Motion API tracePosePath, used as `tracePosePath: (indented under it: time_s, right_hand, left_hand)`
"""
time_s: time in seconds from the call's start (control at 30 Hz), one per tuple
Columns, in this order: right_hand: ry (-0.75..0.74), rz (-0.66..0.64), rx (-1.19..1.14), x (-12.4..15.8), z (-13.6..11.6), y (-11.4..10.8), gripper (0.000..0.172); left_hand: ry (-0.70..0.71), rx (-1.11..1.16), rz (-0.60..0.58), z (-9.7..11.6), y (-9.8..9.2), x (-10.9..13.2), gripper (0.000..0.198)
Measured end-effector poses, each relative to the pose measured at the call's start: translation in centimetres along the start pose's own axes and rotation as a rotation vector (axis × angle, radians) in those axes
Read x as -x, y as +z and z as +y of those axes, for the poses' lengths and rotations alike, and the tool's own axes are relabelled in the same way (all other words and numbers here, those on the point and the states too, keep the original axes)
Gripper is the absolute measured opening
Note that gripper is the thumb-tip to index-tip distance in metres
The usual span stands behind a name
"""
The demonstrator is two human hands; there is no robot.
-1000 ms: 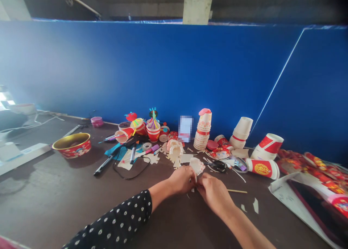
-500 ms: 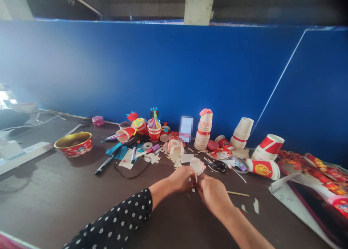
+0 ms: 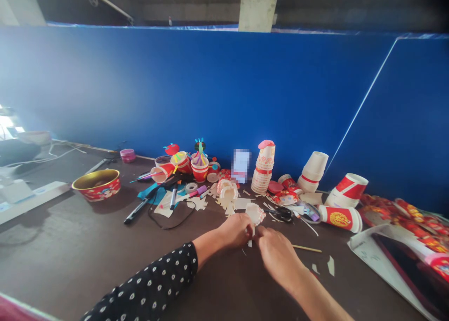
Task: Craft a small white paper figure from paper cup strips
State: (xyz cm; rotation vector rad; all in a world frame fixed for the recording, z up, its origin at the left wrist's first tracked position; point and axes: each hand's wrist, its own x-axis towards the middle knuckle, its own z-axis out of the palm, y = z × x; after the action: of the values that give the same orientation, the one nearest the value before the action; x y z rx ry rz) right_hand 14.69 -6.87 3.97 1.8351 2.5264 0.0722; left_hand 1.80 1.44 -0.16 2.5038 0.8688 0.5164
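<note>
My left hand (image 3: 235, 231) and my right hand (image 3: 275, 253) meet over the dark table (image 3: 70, 260), fingers pinched together. Between them they hold a small white paper piece with cut, frilled edges (image 3: 254, 214); a thin paper strip hangs below it. A black dotted sleeve covers my left forearm. A wooden stick (image 3: 307, 249) lies just right of my right hand, with paper scraps (image 3: 330, 266) beyond it.
A red and gold bowl (image 3: 96, 185) stands at the left. Pens, tape, a black cord, decorated red cups (image 3: 199, 169), a cup stack (image 3: 264, 167), scissors (image 3: 282, 213) and toppled cups (image 3: 340, 217) crowd the back. Red printed packaging (image 3: 403, 251) lies at the right. A blue wall stands behind.
My hands stay together on the paper piece; my right hand has drawn slightly back toward me. The view has shifted a little.
</note>
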Motion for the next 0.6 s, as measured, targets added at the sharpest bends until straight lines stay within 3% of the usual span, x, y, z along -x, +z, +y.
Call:
tracePosePath:
  time_s: [0.4,0.6]
  right_hand:
    - [0.001,0.007,0.079,-0.22,-0.14,0.58,0.037]
    - [0.010,-0.031,0.075,-0.35,-0.35,0.37,0.037]
  left_hand:
    - [-0.129,0.046,0.068,0.54,-0.48,0.23,0.022]
    - [-0.036,0.019,-0.003,0.70,-1.01,0.31,0.013]
